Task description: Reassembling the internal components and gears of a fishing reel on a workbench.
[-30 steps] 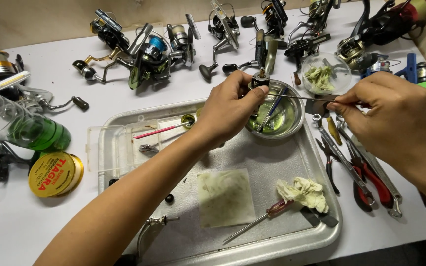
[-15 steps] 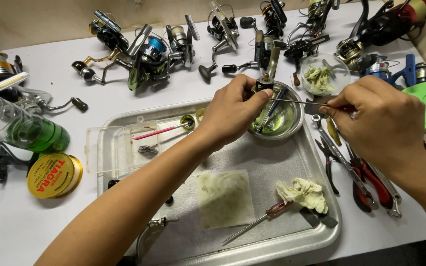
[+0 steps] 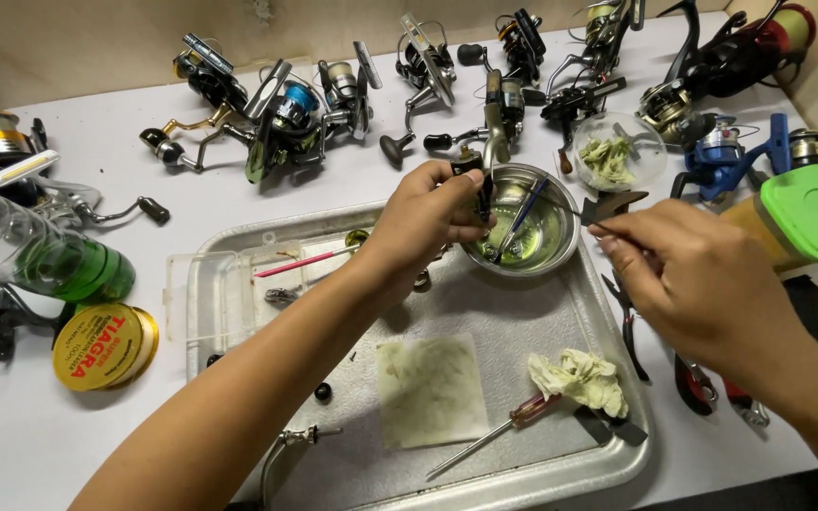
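1. The small dark reel part [image 3: 481, 189] is held at the near-left rim of the steel bowl [image 3: 523, 232], which sits at the far right corner of the metal tray [image 3: 485, 473] on the white worktop [image 3: 78, 445]. The part looks black, narrow and upright; finer detail cannot be told.
2. The left hand [image 3: 423, 222] has its fingers [image 3: 461, 185] clenched round that part.
3. The right hand [image 3: 693, 284] pinches a thin tool [image 3: 608, 208], its fingers closed on it just right of the bowl.
4. Risk, as a judgement: the bowl's greenish wet film suggests oily surfaces, so the part could slip from the pinch and drop into the bowl.
5. A knock from either wrist could tip the bowl, wetting the stained paper [image 3: 433, 388] and the crumpled rag [image 3: 579, 378].
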